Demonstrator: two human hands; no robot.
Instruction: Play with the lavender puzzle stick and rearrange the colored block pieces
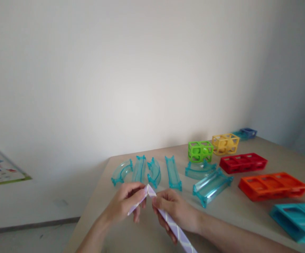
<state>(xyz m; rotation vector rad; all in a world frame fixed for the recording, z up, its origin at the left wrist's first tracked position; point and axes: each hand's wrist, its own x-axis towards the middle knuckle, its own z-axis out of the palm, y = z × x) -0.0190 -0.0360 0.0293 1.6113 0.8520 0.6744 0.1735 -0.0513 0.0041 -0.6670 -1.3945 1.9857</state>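
Observation:
Between my two hands is a lavender and white snake puzzle (177,230), a long jointed strip with pale slanted lines. It bends to a peak between my fingertips. Its short end lies in my left hand (127,200), pinched between thumb and fingers. My right hand (175,209) is closed around the longer part, which slants down to the bottom edge of the view. Just beyond my hands lie clear teal track pieces, among them a curved one (154,172) and a straight one (172,172).
Across the tan table (94,207) on the right stand a green frame block (200,151), a yellow one (224,144), a red one (243,163), an orange one (273,185) and a teal one (297,221). A white wall (131,77) rises behind the table.

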